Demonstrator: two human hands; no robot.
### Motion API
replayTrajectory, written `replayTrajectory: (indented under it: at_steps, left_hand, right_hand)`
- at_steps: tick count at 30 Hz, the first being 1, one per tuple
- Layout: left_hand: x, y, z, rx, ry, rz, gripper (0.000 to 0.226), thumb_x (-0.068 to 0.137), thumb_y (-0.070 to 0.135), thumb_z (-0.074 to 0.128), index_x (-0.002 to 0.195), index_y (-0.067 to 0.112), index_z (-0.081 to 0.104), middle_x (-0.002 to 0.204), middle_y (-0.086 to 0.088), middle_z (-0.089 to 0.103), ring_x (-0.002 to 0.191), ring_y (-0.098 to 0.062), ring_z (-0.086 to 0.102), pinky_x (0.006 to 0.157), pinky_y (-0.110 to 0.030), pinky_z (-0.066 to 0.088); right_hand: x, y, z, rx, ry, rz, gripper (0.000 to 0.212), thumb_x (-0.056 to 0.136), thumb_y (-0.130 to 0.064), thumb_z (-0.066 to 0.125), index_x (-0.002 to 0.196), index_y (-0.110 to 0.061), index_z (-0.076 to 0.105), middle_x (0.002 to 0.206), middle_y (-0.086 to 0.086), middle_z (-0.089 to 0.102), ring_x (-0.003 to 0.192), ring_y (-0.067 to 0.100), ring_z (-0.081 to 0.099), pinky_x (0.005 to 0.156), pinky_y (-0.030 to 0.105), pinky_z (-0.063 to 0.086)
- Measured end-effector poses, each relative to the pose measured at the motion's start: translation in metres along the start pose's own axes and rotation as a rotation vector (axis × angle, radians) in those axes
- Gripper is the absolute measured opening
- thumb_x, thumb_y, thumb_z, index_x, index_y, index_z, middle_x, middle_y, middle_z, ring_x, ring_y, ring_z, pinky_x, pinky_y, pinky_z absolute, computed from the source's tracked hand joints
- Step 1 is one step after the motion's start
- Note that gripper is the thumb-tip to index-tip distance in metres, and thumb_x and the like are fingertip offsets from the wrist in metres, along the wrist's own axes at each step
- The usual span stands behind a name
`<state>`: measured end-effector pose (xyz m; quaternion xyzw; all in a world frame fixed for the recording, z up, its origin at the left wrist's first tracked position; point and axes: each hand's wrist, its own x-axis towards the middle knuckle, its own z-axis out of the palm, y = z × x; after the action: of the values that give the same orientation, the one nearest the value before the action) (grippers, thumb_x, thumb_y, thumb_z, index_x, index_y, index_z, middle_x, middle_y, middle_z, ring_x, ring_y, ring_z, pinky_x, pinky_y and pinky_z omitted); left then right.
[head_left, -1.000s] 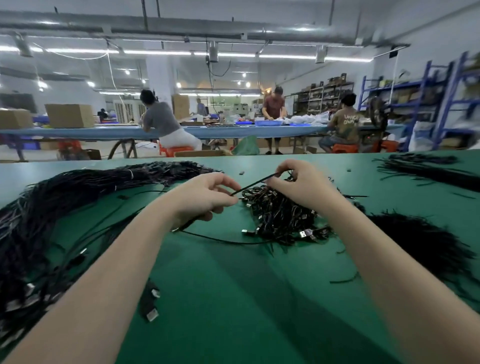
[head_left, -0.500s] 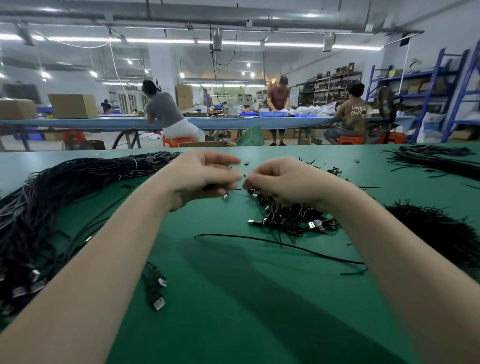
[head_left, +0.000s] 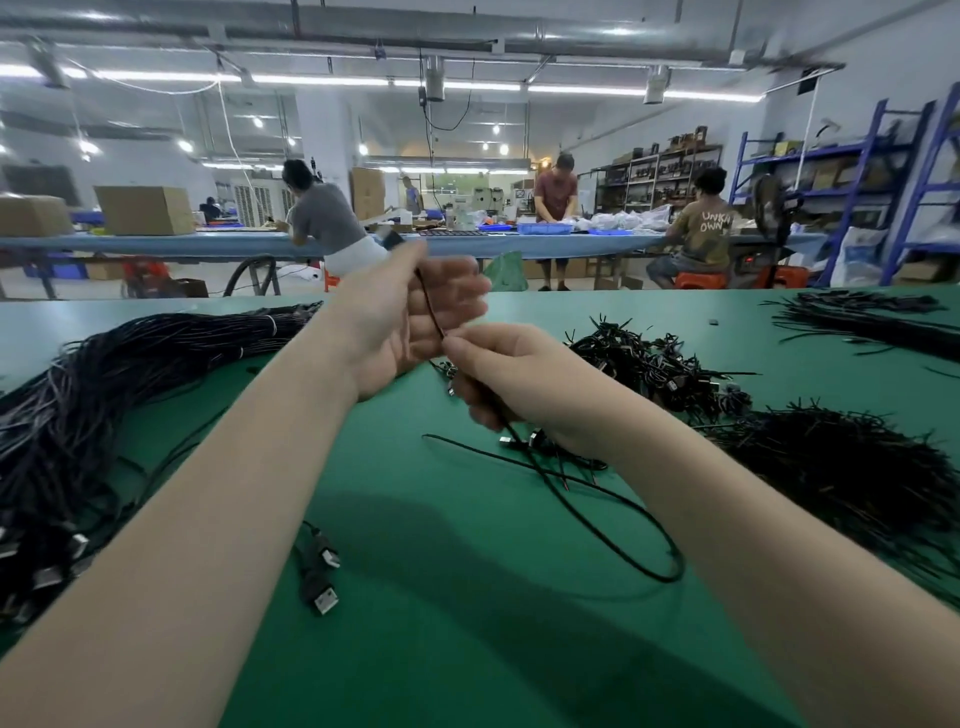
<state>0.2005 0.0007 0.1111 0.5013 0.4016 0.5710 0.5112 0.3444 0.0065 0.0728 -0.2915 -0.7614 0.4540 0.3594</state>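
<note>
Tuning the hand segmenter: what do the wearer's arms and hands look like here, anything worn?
No gloves or visible rings on the left hand or right hand. The left forearm and right forearm are bare as well: no sleeves, watch or bands in view.

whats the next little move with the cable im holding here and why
Probably draw the left hand up and away, so the black cable slides straight through the pinch of the right hand. The left hand grips the cable's upper end, raised above the green table, while the rest seems to lie looped in slack on the table below the right hand.
</note>
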Motion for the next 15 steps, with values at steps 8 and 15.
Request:
replayTrajectory:
  at_steps: [8, 15]
  left_hand:
    - [-0.028, 0.025, -0.024, 0.104, -0.546, -0.129, 0.046, 0.086, 0.039, 0.045, 0.050, 0.019, 0.064, 0.048, 0.005, 0.060, 0.043, -0.009, 0.056, 0.046, -0.018, 0.044]
    - [-0.012, 0.005, 0.009, 0.315, -0.123, -0.025, 0.046, 0.103, 0.039, 0.031, 0.082, 0.017, 0.065, 0.070, 0.002, 0.071, 0.068, -0.006, 0.068, 0.080, -0.029, 0.055]
  right_hand:
    - [-0.006, 0.015, -0.031, 0.021, -0.032, 0.269, 0.035, 0.089, -0.044, 0.061, 0.068, -0.017, 0.053, 0.052, -0.009, 0.033, 0.044, 0.010, 0.029, 0.048, 0.023, 0.026]
    - [-0.005, -0.016, -0.024, 0.205, -0.107, 0.063, 0.032, 0.102, -0.035, 0.040, 0.079, -0.021, 0.056, 0.052, -0.008, 0.039, 0.043, 0.010, 0.035, 0.044, 0.020, 0.033]
